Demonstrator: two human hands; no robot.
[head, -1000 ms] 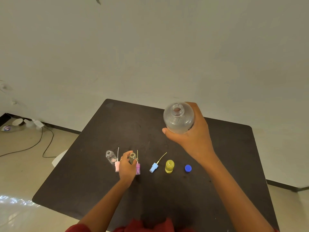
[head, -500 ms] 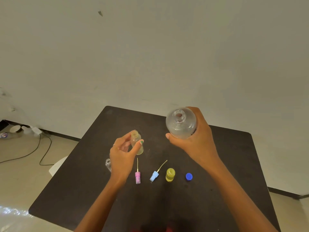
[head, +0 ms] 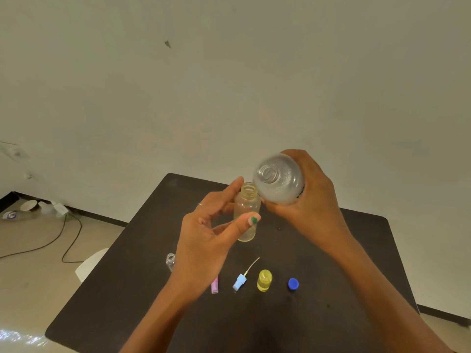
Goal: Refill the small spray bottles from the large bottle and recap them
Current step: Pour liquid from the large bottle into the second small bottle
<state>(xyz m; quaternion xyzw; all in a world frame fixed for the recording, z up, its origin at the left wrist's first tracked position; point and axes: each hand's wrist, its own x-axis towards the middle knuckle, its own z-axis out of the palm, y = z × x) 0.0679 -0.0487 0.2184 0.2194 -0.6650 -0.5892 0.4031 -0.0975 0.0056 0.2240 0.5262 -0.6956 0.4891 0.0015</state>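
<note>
**Small bottle lifted up to the big bottle's mouth**

Raised off the table [head: 356,250] now, no longer down among the caps as a second ago: small bottle [head: 246,212], pale and see-through, held upright in the air by the left hand [head: 204,233], thumb across its front and fingers behind its neck. Uncapped, mouth open to the top. Little liquid to be seen inside, if any; hard to tell through the tinted plastic.

Brought in beside it, and tipped further than half a second back: large bottle [head: 279,178], clear, gripped round its body by the right hand [head: 308,197], fingers wrapped behind it. Open neck turned toward the camera and leftward, shoulder touching or just beside the small bottle's rim. No stream visible yet.

Meaning for the task: approach finished, pour about to begin, by the look of it. Mouths not lined up so far, the large neck above and to the side of the small opening, so more tilt and a small shift called for. Narrow target, wide source: spill over the thumb likely if tipped fast.

Waiting on the table below: clear bottle [head: 170,261] half hidden behind the left wrist, pink sprayer [head: 214,286], blue sprayer [head: 239,282] with its thin tube, yellow bottle [head: 264,280] standing uncapped, blue cap [head: 293,284]. Refilling and recapping apparently all ahead.
</note>
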